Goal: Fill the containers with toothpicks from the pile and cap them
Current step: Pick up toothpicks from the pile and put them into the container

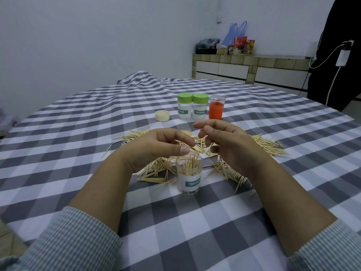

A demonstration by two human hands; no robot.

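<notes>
An open clear toothpick container (189, 176) with a teal label stands near me, partly filled with toothpicks that stick up past its rim. My left hand (156, 146) hovers just left of and above its mouth, thumb and fingers loosely curved and apart, nothing plainly held. My right hand (226, 142) hovers to the right of the mouth, index finger and thumb apart and lower fingers curled; what they hide is unclear. The toothpick pile (267, 145) spreads on the cloth behind and beside the container. A cream cap (162, 115) lies further back.
Behind the pile stand two green-capped toothpick containers (184, 108) (200, 109) and a clear container with an orange insert (216, 108). A grey-and-white checked cloth (195, 222) covers the table. A tiled counter with bags (234, 45) and a dark-clothed person (336, 55) are at the far right.
</notes>
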